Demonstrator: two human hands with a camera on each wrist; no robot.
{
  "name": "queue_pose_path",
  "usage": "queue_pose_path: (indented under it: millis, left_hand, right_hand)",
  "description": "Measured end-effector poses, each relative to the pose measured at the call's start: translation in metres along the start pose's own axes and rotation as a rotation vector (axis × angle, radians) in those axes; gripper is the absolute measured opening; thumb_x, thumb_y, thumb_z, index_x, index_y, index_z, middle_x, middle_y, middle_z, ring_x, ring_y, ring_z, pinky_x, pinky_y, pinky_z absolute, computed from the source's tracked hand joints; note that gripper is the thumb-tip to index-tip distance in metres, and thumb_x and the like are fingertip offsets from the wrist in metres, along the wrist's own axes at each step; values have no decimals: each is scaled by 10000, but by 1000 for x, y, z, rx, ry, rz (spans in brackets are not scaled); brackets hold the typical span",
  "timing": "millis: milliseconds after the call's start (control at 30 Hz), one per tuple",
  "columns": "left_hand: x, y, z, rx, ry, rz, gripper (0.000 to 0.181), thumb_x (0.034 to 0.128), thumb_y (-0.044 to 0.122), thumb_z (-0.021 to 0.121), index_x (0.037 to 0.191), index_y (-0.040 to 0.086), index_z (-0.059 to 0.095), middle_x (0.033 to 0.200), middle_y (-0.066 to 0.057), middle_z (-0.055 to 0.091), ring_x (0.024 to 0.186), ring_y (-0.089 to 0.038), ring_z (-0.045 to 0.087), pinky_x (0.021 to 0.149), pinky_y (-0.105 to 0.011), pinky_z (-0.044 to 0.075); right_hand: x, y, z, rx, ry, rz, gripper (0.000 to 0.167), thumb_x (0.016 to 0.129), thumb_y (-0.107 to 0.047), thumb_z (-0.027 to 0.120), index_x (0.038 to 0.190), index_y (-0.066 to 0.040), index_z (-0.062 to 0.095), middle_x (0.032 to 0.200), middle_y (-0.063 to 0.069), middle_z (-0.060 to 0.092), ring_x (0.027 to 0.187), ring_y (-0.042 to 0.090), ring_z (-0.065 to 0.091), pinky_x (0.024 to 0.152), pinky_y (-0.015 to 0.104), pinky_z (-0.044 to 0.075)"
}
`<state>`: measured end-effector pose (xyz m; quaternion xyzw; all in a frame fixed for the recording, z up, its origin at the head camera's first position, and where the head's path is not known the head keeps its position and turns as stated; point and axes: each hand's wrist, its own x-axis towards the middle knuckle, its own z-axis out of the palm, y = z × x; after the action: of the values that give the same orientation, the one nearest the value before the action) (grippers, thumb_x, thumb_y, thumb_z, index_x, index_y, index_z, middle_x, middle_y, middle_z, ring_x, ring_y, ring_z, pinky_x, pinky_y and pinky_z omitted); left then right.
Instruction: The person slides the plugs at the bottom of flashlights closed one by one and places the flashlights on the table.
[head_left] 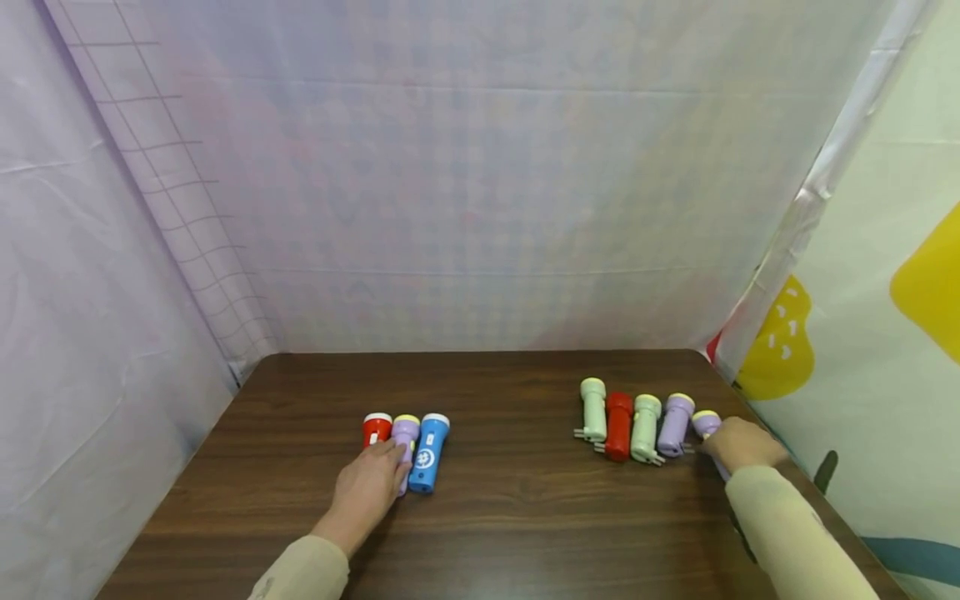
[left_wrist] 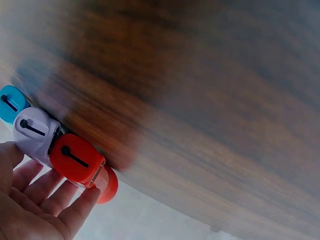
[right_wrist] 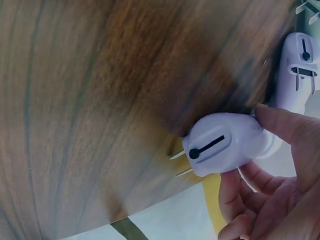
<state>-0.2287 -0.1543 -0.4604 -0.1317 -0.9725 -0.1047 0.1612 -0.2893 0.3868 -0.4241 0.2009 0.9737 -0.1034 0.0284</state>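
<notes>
Pinching narrowly, the right hand is holding the rightmost lilac flashlight near the right edge of the table, the left hand, loosely spread, is resting over a red flashlight and a purple flashlight

Left trio lying side by side on tabletop, heads toward far edge: red flashlight, white rim; lilac flashlight, yellow rim, middle; blue flashlight, white emblem. Right end of other row: purple flashlight, lying, metal prongs out, black slider on base, beside another purple flashlight, prongs out.
</notes>
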Motion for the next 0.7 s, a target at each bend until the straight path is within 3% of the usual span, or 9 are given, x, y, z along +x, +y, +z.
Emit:
queue_pose_path:
  millis: [233,433,700]
  left_hand:
    - [1,0,0,6,-16,-5,325,928,246,698,1176,37,708,1193,-153,678,1072,-322,648,823,-490,545]
    - [1,1,1,3,-50,-22,347,938,268,685,1201,41,701,1218,-153,670,1098,-327,639,839,-502,539]
    - [1,0,0,4,-49,-25,341,944,262,678,1202,41,701,1223,-152,668,1108,-326,634,841,-503,538]
  right_hand:
    - [0,5,2,3,10,-35,843,746,-540,775,1114,192,574,1096,446,557,1008,624,528,834,737,384]
    - [-2,12,6,13,24,-51,737,736,-464,800,1042,176,601,1031,431,576,952,600,549,793,718,399]
    - [-5,18,7,24,100,-93,581,742,-319,780,990,180,615,1012,436,582,925,597,568,801,745,367]
